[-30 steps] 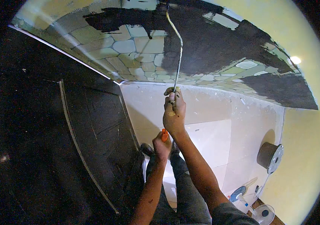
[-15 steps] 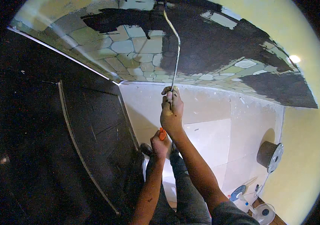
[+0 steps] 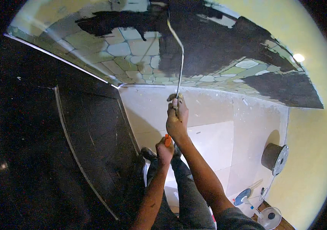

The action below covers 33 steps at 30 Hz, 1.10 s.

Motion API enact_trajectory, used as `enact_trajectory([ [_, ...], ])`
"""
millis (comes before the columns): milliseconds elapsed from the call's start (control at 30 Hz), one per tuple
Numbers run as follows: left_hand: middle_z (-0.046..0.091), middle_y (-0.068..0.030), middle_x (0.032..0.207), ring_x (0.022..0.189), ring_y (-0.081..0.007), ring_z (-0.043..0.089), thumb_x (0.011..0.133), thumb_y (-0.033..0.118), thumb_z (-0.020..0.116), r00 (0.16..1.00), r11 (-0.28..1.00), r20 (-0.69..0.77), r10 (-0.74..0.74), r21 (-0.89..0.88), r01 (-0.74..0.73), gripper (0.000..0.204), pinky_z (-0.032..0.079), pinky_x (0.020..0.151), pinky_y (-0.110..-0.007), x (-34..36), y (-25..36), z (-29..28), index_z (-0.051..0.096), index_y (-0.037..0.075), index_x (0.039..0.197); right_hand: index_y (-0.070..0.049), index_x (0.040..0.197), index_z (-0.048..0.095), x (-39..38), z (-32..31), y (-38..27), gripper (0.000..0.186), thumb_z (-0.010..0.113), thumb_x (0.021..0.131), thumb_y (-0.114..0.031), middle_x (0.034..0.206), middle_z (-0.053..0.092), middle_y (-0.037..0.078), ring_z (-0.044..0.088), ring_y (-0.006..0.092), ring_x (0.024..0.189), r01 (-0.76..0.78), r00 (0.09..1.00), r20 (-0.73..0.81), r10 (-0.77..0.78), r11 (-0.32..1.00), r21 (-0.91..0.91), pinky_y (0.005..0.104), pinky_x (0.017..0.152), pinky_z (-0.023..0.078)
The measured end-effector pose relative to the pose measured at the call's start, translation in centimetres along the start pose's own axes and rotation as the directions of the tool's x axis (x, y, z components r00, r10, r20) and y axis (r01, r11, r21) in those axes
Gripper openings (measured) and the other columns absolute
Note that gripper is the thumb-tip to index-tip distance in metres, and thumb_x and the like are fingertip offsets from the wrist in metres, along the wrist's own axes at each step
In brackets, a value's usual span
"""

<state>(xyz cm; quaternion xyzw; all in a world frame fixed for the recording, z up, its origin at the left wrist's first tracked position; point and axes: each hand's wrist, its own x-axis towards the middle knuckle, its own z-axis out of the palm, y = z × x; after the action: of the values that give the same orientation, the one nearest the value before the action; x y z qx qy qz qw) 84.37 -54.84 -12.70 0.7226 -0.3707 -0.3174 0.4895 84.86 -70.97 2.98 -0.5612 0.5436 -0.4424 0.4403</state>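
Note:
My right hand (image 3: 177,120) is closed around a long, bent, pale metal rod (image 3: 180,65), its fingertips smudged with paint. The rod runs up to the wall (image 3: 121,50) with painted stone shapes and large dark painted patches (image 3: 209,42); its top end is hard to make out against the dark paint. Just below, my left hand (image 3: 164,152) grips an orange handle (image 3: 167,138) in line with the rod. My two hands are close together, right above left.
A black panelled surface (image 3: 90,134) fills the left. A grey spool (image 3: 270,157) stands by the yellow wall (image 3: 309,153) at right, with a fan (image 3: 268,218) and a blue round object (image 3: 243,196) below it. My feet are on pale floor panels (image 3: 217,142). A light (image 3: 298,57) glows upper right.
Both hands and the rod sit slightly lower in the picture than half a second ago. The painted wall has shifted slightly left in view. My grips look the same.

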Motion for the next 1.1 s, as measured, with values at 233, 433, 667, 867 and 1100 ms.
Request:
enact_trajectory([
  [233, 0.057, -0.0172, 0.060, 0.060, -0.0378, 0.060, 0.078, 0.004, 0.061, 0.999, 0.999, 0.031, -0.035, 0.029, 0.034, 0.009, 0.045, 0.056, -0.041, -1.3, 1.5, 1.0, 0.055, 0.000, 0.073, -0.003, 0.094, 0.051, -0.3, -1.4, 2.3, 0.022, 0.038, 0.103, -0.019, 0.063, 0.034, -0.003, 0.030, 0.0050, 0.055, 0.024, 1.000, 0.016, -0.024, 1.000, -0.019, 0.0234, 0.049, 0.027],
  [433, 0.060, -0.0162, 0.065, 0.062, -0.0328, 0.062, 0.077, 0.004, 0.060, 0.997, 0.988, -0.004, -0.083, -0.135, 0.082, 0.006, 0.047, 0.057, -0.039, 0.5, -1.7, 0.6, 0.056, -0.001, 0.076, -0.003, 0.091, 0.051, 1.0, 0.4, -2.0, 0.023, 0.037, 0.102, -0.016, 0.063, 0.033, -0.003, 0.028, 0.0056, 0.055, 0.101, 0.995, 0.012, -0.102, 0.990, 0.099, 0.0237, 0.049, 0.026],
  [667, 0.060, -0.0154, 0.065, 0.062, -0.0304, 0.062, 0.074, 0.001, 0.061, 0.999, 0.999, 0.028, -0.046, -0.019, 0.047, 0.005, 0.048, 0.058, -0.038, 0.0, 1.8, 0.8, 0.057, -0.001, 0.077, -0.001, 0.096, 0.049, 0.5, -1.8, -0.5, 0.009, 0.040, 0.096, -0.002, 0.066, 0.045, 0.018, 0.041, 0.0274, 0.050, 0.048, 0.996, 0.068, -0.048, 0.999, 0.007, 0.0353, 0.049, 0.034],
  [867, 0.060, -0.0142, 0.065, 0.063, -0.0326, 0.062, 0.073, -0.002, 0.062, 0.998, 0.990, -0.004, -0.061, 0.125, 0.061, 0.007, 0.048, 0.059, -0.038, -0.3, 1.1, -0.2, 0.057, 0.000, 0.078, -0.003, 0.094, 0.052, 0.0, -0.6, 0.8, 0.021, 0.037, 0.101, -0.015, 0.059, 0.035, -0.001, 0.031, 0.0072, 0.054, -0.001, 1.000, 0.022, 0.000, 1.000, 0.029, 0.0258, 0.050, 0.028],
  [1100, 0.065, -0.0096, 0.079, 0.074, -0.0173, 0.060, 0.076, 0.000, 0.064, 0.953, 0.957, 0.098, -0.288, -0.017, 0.291, 0.012, 0.047, 0.063, -0.031, 0.8, -0.5, -0.7, 0.063, 0.000, 0.089, -0.002, 0.094, 0.053, 0.6, -0.1, -0.5, 0.021, 0.036, 0.101, -0.013, 0.060, 0.032, -0.002, 0.031, 0.0065, 0.053, 0.027, 0.999, 0.015, -0.028, 0.999, 0.043, 0.0250, 0.049, 0.027],
])
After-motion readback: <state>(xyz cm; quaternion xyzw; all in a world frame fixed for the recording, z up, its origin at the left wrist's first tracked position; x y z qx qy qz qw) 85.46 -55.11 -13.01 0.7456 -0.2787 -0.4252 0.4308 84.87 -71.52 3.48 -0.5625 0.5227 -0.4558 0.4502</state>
